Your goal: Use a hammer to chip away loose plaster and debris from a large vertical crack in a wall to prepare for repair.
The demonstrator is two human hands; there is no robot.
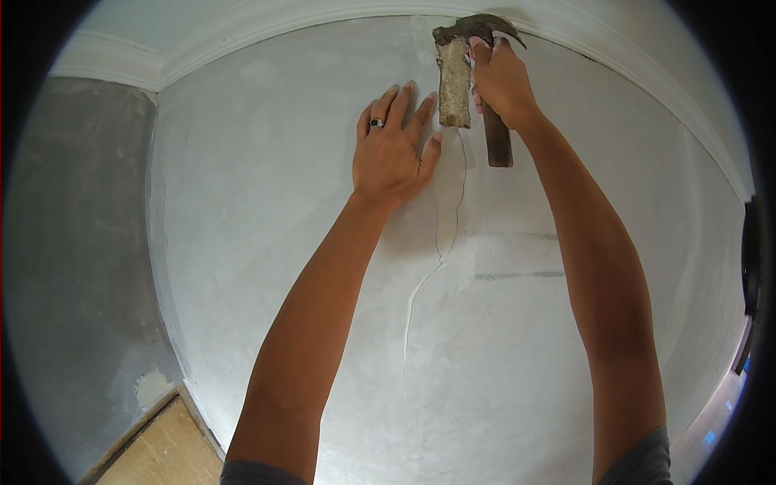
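Observation:
High on a grey plastered wall [283, 202], my right hand [503, 85] is wrapped around a claw hammer [499, 141], close under its head. The dark wooden handle points down, and the metal head lies over the top of a chipped-out strip [454, 85] of rough, pale material in the wall. My left hand [392, 145], with a ring on one finger, lies open against the wall just left of that strip. From the strip's lower end a thin crack [461, 198] runs down, and a second line beside it joins it lower down.
White moulding [267, 28] borders the wall along the ceiling. A darker grey wall [89, 226] meets it at the left corner. Below that is a tan panel in a frame [162, 449]. Dark smudges [517, 276] mark the wall near my right forearm. Something dark [750, 259] stands at the right edge.

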